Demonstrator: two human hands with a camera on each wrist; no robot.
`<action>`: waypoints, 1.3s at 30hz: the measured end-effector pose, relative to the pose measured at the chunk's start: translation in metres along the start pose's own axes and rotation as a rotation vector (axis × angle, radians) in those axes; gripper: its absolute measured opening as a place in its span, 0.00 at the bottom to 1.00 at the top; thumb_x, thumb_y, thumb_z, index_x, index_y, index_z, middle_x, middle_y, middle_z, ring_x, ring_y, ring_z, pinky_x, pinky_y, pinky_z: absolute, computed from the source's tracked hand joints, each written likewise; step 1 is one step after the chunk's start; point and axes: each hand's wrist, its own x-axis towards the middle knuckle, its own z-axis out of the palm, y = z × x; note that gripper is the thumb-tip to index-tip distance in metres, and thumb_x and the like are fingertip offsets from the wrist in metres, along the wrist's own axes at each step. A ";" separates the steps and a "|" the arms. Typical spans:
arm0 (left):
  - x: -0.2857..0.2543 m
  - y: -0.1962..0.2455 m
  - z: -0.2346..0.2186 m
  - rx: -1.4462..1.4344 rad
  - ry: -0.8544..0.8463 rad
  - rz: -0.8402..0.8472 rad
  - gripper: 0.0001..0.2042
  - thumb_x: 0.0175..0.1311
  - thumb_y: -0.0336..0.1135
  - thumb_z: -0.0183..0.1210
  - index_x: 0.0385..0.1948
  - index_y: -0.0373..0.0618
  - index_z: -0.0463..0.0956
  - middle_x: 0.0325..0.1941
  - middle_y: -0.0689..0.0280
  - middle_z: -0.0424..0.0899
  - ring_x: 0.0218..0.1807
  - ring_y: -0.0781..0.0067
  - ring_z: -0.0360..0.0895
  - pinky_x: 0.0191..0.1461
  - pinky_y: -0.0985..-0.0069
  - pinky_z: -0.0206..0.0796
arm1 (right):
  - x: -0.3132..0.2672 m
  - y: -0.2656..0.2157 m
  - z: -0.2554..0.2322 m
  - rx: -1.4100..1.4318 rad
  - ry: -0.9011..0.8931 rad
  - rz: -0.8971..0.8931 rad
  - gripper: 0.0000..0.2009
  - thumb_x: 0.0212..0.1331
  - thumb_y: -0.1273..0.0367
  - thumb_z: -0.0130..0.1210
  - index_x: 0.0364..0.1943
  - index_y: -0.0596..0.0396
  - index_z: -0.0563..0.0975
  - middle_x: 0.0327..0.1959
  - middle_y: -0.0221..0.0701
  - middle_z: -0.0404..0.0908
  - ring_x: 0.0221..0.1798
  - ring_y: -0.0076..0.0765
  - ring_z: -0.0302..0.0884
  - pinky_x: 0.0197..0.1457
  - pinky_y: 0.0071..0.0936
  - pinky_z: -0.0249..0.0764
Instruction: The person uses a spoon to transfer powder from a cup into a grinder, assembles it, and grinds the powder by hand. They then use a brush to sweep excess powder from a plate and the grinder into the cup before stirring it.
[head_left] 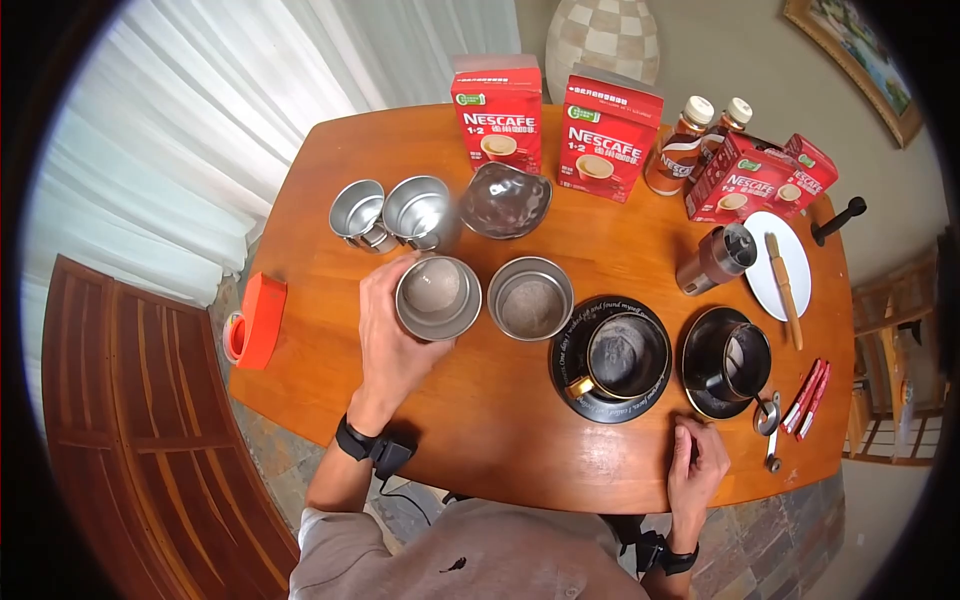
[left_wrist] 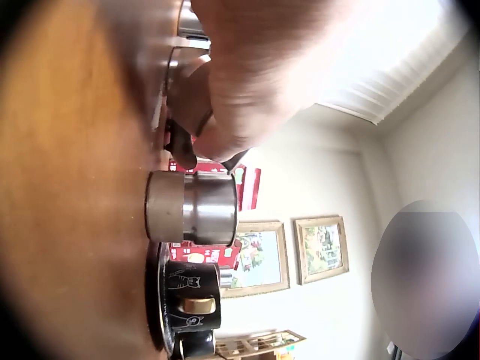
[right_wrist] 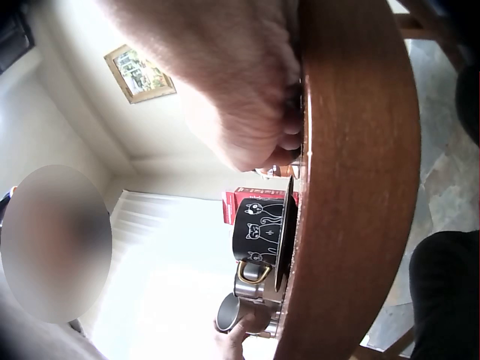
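"NESCAFE" and "1+2" are printed in white on the two upright red boxes behind the dark glass bowl point(head_left: 505, 199): the left box point(head_left: 497, 112) and the right box point(head_left: 606, 134). "NESCAFE" is also read on the two lying red boxes point(head_left: 757, 178) further right of the bowl. Gold lettering is seen round the black saucer point(head_left: 572, 350) in front of the bowl, too small to be read.

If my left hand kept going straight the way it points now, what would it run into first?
The left hand grips a steel cup and points away from you; judging by the head view, it would likely meet the two steel mugs first, though depth is uncertain.
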 end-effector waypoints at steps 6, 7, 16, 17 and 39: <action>-0.002 0.003 0.000 0.006 0.008 -0.039 0.41 0.41 0.25 0.79 0.64 0.42 0.69 0.64 0.57 0.80 0.65 0.49 0.75 0.69 0.58 0.69 | 0.003 -0.004 -0.003 -0.018 -0.016 0.022 0.04 0.70 0.75 0.61 0.41 0.62 0.84 0.35 0.40 0.85 0.34 0.44 0.82 0.39 0.35 0.75; 0.000 0.004 0.000 0.018 -0.002 -0.040 0.41 0.41 0.25 0.79 0.64 0.42 0.70 0.64 0.57 0.80 0.65 0.49 0.75 0.69 0.58 0.69 | 0.003 -0.004 -0.002 -0.012 -0.002 0.009 0.03 0.68 0.76 0.62 0.41 0.61 0.84 0.35 0.40 0.86 0.34 0.46 0.83 0.38 0.36 0.76; -0.004 0.002 0.000 0.026 -0.017 -0.077 0.41 0.41 0.25 0.80 0.64 0.43 0.69 0.63 0.56 0.80 0.64 0.49 0.75 0.68 0.59 0.69 | 0.002 -0.002 -0.002 -0.003 -0.006 0.020 0.05 0.71 0.75 0.60 0.41 0.64 0.84 0.34 0.41 0.84 0.34 0.41 0.81 0.40 0.31 0.74; -0.003 0.005 -0.001 0.027 -0.011 -0.052 0.41 0.41 0.25 0.80 0.64 0.43 0.69 0.63 0.56 0.80 0.64 0.49 0.75 0.68 0.59 0.69 | 0.003 -0.001 -0.002 0.002 0.000 0.013 0.05 0.71 0.75 0.60 0.41 0.64 0.84 0.34 0.41 0.85 0.35 0.41 0.81 0.40 0.31 0.74; -0.018 0.020 -0.026 0.029 0.205 -0.240 0.41 0.54 0.29 0.79 0.71 0.38 0.66 0.68 0.55 0.74 0.69 0.60 0.72 0.71 0.63 0.65 | 0.004 -0.003 -0.002 -0.019 0.025 -0.023 0.04 0.64 0.76 0.65 0.40 0.58 0.86 0.31 0.38 0.82 0.31 0.46 0.81 0.36 0.37 0.75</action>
